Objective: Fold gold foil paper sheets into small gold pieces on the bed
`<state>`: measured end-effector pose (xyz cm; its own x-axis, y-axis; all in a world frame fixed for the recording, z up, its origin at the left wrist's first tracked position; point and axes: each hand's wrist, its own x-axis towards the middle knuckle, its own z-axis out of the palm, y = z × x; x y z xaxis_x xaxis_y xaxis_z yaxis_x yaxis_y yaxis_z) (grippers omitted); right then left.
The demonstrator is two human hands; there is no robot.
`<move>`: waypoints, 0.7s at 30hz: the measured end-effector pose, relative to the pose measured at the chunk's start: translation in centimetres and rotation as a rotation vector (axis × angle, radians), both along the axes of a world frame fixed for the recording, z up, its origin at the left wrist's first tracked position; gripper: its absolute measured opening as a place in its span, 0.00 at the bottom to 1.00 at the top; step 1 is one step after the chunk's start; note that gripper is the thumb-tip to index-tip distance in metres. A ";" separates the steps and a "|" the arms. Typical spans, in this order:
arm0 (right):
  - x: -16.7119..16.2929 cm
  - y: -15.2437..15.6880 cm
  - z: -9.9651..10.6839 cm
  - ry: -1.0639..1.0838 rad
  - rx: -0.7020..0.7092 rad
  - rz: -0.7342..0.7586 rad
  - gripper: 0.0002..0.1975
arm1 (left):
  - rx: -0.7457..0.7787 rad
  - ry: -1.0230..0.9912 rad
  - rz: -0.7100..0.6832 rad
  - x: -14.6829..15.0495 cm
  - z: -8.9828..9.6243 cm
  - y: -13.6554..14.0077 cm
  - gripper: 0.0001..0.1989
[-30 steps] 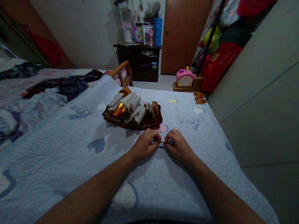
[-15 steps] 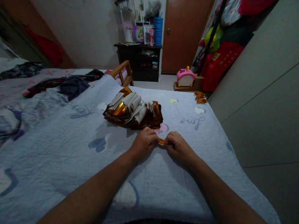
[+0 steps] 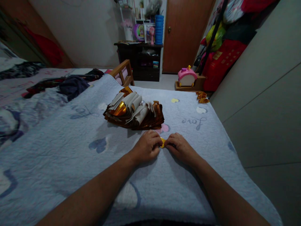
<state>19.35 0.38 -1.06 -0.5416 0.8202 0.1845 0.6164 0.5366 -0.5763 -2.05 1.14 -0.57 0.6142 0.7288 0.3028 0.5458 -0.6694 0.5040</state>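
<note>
Between my two hands is a small piece of shiny gold paper (image 3: 162, 142), mostly covered by my fingers. My left hand (image 3: 147, 145) is closed on its left end. On its right end, my right hand (image 3: 180, 145) pinches with thumb and fingers. Both hands rest low over the light blue bedspread (image 3: 178, 194). Just beyond my left hand lies a loose pile of gold foil paper (image 3: 134, 111) with whitish backs, its sheets bent and fanned. Several small folded gold pieces (image 3: 202, 97) sit at the far right corner of the bed.
Dark clothes (image 3: 74, 87) lie on the bedding at the left. Past the bed's far edge stand a wooden chair (image 3: 123, 73), a dark cabinet (image 3: 138, 62) and a pink toy (image 3: 187, 77). A pale panel (image 3: 263, 103) rises along the right side.
My hands have drawn slightly closer together. The gold paper between them, a flat strip before, now looks shorter, rounder and brighter. The pile and the folded pieces have stayed in place.
</note>
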 end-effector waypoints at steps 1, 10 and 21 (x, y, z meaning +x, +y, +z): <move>-0.1 0.0 0.0 -0.001 -0.003 -0.007 0.06 | -0.012 -0.014 -0.013 0.2 0.1 -0.1 0.06; -0.2 0.1 -0.2 -0.035 -0.001 -0.231 0.05 | -0.079 0.058 0.079 1.4 -0.3 -0.1 0.05; -0.1 -0.1 -0.4 -0.153 0.076 -0.282 0.04 | -0.099 0.078 0.091 1.6 -0.3 -0.2 0.03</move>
